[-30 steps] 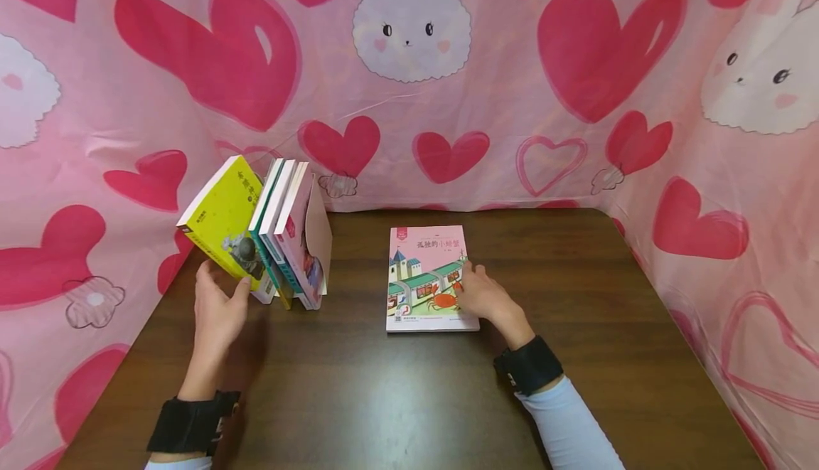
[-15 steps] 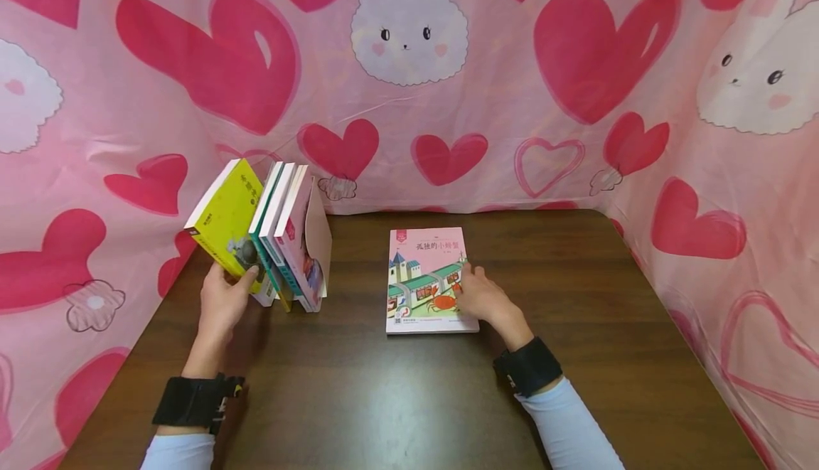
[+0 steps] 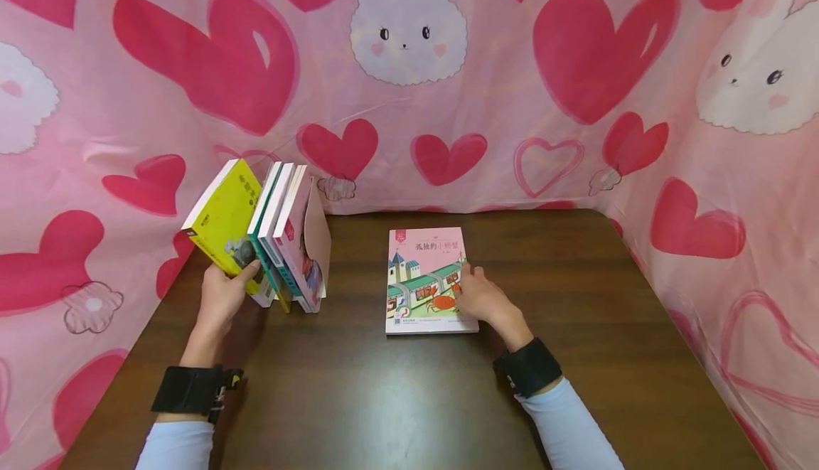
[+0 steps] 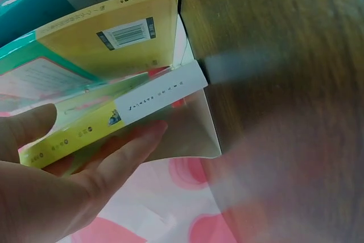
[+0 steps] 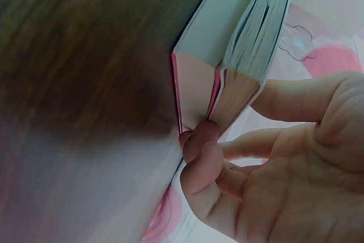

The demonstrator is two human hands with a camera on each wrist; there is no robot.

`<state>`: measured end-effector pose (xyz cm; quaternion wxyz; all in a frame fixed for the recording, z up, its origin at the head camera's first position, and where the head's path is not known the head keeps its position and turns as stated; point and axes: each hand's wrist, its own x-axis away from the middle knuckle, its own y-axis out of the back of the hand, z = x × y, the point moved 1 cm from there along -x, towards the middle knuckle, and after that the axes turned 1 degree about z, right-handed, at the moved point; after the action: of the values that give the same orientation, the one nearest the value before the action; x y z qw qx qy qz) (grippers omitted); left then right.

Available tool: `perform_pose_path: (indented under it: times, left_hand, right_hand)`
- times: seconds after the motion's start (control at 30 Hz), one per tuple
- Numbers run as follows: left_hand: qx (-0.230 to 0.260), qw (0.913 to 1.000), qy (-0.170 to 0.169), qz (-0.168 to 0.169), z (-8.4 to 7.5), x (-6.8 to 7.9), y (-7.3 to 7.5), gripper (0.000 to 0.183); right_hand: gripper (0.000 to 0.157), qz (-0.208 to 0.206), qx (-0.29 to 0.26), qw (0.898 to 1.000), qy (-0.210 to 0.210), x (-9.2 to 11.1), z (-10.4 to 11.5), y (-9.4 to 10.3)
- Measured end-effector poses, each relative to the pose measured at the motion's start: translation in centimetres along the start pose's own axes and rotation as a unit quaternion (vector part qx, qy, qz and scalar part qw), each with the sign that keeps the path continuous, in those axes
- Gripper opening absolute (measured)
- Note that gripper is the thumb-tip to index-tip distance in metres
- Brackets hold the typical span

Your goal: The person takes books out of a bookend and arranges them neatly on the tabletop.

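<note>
My left hand point(image 3: 220, 296) grips a yellow book point(image 3: 224, 217) low on its spine, thumb on the front cover and fingers behind. This book tilts to the left beside several upright books point(image 3: 297, 242) with teal and pink spines. In the left wrist view, the yellow-and-white spine point(image 4: 153, 98) lies between thumb and fingers. On the table's middle lies a pink picture book point(image 3: 425, 278) with a crab and train cover. The right wrist view shows two books point(image 5: 227, 78) stacked there. My right hand point(image 3: 486, 296) holds their right edge, thumb on top and curled fingers at the page edges.
A cream panel point(image 3: 320, 235) with a curved cut-out stands at the right end of the upright books. The dark wooden table point(image 3: 384, 399) reaches a pink cloth backdrop point(image 3: 512, 171) with hearts and rabbits behind and at both sides.
My left hand has moved slightly up and right, and its thumb has come further over the yellow cover. The yellow book has shifted slightly right. My right hand stays at the stacked books.
</note>
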<state>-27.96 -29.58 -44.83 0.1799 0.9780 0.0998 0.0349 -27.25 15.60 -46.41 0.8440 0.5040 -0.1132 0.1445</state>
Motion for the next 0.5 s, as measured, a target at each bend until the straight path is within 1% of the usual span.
perform_pose_path:
  times: [0.2, 0.37, 0.5]
  left_hand:
    - [0.015, 0.9997, -0.021, -0.004, -0.23, -0.37, -0.01, 0.068]
    - [0.021, 0.9996, -0.018, -0.002, -0.26, -0.4, 0.03, 0.064]
    - [0.018, 0.9997, -0.015, -0.004, -0.15, 0.0, -0.06, 0.062]
  right_hand:
    - [0.077, -0.005, -0.001, 1.0, 0.003, 0.0, 0.1, 0.2]
    - [0.077, -0.001, -0.005, 1.0, -0.002, 0.03, 0.17, 0.21]
    - [0.076, 0.0, -0.006, 1.0, -0.001, 0.13, 0.14, 0.05]
